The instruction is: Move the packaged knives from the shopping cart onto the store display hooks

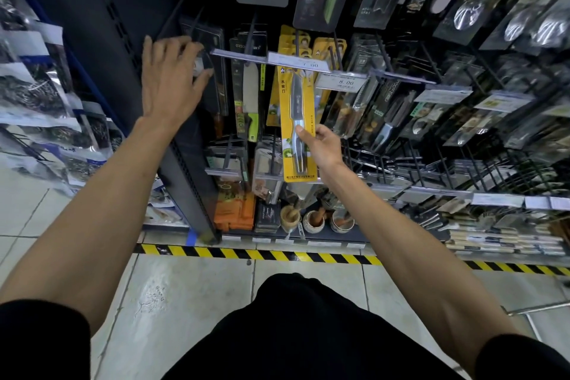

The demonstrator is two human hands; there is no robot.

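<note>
1. I see the yellow knife pack (298, 120) held upright in front of the display hooks (297, 40), its top edge just below the price strip (296, 63).
2. Right hand (320, 145) pinches the pack's lower half, thumb on the front over the blade, fingers behind; the pack rises above the grip.
3. Right forearm reaches up and forward, wrist bent inward.
4. Left hand (172, 80) is spread, fingers splayed and grasping nothing, touching a dark hanging package (212, 71) at the left end of the row.
</note>
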